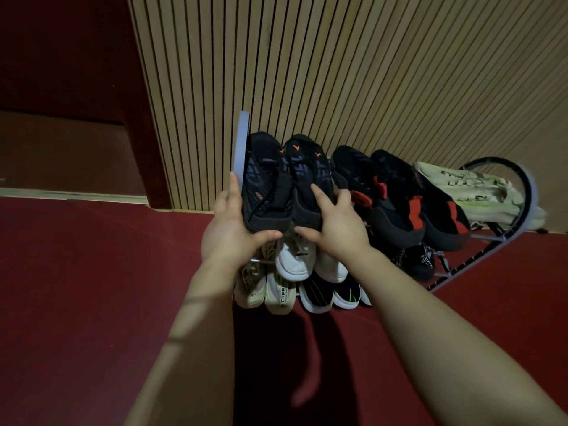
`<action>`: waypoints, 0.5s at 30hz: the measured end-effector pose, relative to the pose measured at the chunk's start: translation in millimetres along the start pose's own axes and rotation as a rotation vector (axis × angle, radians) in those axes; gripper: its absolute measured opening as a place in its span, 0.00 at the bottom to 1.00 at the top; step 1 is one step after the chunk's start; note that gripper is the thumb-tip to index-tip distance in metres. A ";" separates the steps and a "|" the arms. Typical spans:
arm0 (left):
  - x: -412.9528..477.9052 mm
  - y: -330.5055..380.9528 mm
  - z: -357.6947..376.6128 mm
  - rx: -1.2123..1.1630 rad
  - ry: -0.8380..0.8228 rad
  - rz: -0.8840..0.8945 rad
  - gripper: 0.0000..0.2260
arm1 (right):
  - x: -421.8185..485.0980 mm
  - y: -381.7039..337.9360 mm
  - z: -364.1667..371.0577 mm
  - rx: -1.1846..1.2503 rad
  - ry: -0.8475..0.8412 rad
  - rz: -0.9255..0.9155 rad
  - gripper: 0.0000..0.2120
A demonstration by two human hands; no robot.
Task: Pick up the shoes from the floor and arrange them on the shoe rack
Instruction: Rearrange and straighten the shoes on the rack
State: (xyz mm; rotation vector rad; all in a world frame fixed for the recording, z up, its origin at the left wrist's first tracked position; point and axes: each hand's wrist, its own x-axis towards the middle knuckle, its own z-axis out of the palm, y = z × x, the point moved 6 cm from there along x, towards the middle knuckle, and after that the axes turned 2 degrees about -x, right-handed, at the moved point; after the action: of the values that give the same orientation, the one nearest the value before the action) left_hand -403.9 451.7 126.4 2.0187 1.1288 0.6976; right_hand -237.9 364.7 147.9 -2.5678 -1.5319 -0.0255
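Observation:
A pair of black shoes with small orange marks sits on the top tier of the grey shoe rack (pixel 241 139), at its left end. My left hand (pixel 229 229) grips the heel and outer side of the left black shoe (pixel 264 179). My right hand (pixel 333 216) holds the heel of the right black shoe (pixel 309 173), fingers spread over its top and thumb under the sole. Both shoes point toward the wall.
On the top tier to the right lie black-and-red shoes (pixel 399 198) and pale green sneakers (pixel 467 189). Lower tiers hold white sneakers (pixel 295 259), beige sneakers (pixel 267 290), black-and-green shoes (pixel 332 293) and dark shoes (pixel 421 259). Slatted wall (pixel 338 72) stands behind; red floor (pixel 92 272) lies in front.

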 end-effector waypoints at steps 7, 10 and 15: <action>-2.2 0.1 6.4 0.001 -0.015 0.006 0.54 | -1.6 6.9 3.0 0.116 -0.061 -0.024 0.45; -3.9 0.0 8.2 -0.013 -0.015 0.006 0.54 | -4.6 13.2 3.8 0.298 -0.092 -0.003 0.48; -3.5 -1.3 7.9 -0.046 -0.008 0.010 0.55 | -9.2 16.3 5.3 0.387 -0.030 0.051 0.51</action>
State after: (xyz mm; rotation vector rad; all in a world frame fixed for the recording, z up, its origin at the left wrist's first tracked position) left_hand -400.4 446.6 120.2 1.9887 1.0889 0.7136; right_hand -228.4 349.7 139.9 -2.3048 -1.3254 0.2875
